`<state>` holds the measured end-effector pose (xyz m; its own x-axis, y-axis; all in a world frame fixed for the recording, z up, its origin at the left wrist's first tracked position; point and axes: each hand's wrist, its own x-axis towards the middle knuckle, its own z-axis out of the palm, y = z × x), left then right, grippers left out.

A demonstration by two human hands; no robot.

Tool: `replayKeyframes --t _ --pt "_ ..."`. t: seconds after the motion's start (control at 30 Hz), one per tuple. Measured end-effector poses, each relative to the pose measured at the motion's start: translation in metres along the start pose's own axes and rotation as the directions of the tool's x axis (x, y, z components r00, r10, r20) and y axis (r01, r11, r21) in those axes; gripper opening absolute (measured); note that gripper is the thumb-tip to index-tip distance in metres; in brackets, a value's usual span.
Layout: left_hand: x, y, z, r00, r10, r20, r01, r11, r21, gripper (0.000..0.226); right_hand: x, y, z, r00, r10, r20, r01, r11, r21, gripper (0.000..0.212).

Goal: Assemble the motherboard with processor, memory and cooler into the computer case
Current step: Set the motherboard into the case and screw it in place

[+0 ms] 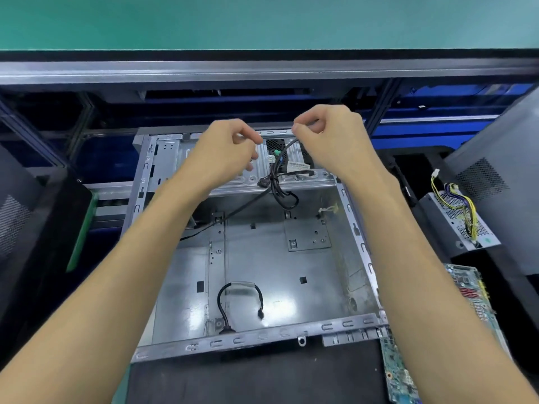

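**Cables held clear, case floor still bare**

Your right hand [326,135] pinches the black cable [284,150] near its upper end and lifts it above the far rim of the computer case [358,237], fingers curled round it. Your left hand [230,150] sits just beside it over the drive bracket [233,182] at the far end of the case, fingers curled with thumb and forefinger closed together; whether they grip a thin tie or strand, or nothing, is too small to tell. From your right hand the cable drops to a knotted bundle [274,185] on the bracket's edge, and one strand runs on toward the left wall.

You are most likely lifting these leads because they would otherwise hang over the floor of the case, where the board must sit. That floor is bare metal, with only a short looped cable [224,298] near the near-left corner, which may also need tucking aside.

The motherboard [469,290] lies outside the case, along its right wall near the near-right corner, partly under your right forearm; whether processor, memory or cooler are on it cannot be seen. A power supply [458,220] with yellow and black wires rests further right. The installation itself has not yet started.
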<state>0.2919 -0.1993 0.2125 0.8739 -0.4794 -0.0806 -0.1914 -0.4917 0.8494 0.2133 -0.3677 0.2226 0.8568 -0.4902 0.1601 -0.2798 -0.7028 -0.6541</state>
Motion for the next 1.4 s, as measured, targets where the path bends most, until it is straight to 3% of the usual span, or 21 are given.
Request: replayKeyframes --t 0.13,0.23,0.37,0.47,0.63,0.83,0.93,1.17,1.4 --pt "-0.031 0.019 0.018 0.994 -0.077 0.078 0.092 0.972 -0.217 0.019 -0.022 0.010 -0.014 0.999 0.036 -0.004 -0.036 0.999 0.007 0.022" --pt "-0.055 0.039 0.041 0.987 -0.105 0.123 0.148 0.891 -0.429 0.019 -0.042 0.022 -0.035 0.997 0.063 -0.046 -0.063 0.998 0.001 0.024" --pt "-0.078 0.072 0.088 0.972 -0.055 0.226 0.157 0.874 -0.461 0.012 -0.070 0.046 -0.075 0.983 0.110 -0.149 -0.114 0.993 -0.016 0.020" --pt "-0.092 0.096 0.128 0.957 -0.027 0.288 0.153 0.892 -0.425 0.014 -0.091 0.070 -0.108 0.964 0.178 -0.198 -0.184 0.983 -0.013 0.018" --pt "-0.125 0.122 0.198 0.920 -0.057 0.387 0.218 0.896 -0.386 0.054 -0.134 0.125 -0.151 0.931 0.285 -0.228 -0.292 0.956 0.005 0.026" --pt "-0.153 0.120 0.266 0.911 -0.183 0.370 0.280 0.933 -0.226 0.064 -0.187 0.195 -0.170 0.887 0.432 -0.163 -0.436 0.900 0.014 0.046" --pt "-0.163 0.103 0.289 0.902 -0.274 0.335 0.326 0.939 -0.110 0.067 -0.209 0.225 -0.161 0.857 0.512 -0.056 -0.513 0.858 0.005 0.058" --pt "-0.185 0.053 0.311 0.828 -0.512 0.227 0.478 0.857 0.193 0.091 -0.243 0.273 -0.129 0.683 0.701 0.205 -0.706 0.706 -0.061 0.084" --pt "-0.185 0.031 0.319 0.792 -0.561 0.241 0.452 0.804 0.387 0.120 -0.240 0.293 -0.108 0.495 0.818 0.292 -0.789 0.564 -0.242 0.110"
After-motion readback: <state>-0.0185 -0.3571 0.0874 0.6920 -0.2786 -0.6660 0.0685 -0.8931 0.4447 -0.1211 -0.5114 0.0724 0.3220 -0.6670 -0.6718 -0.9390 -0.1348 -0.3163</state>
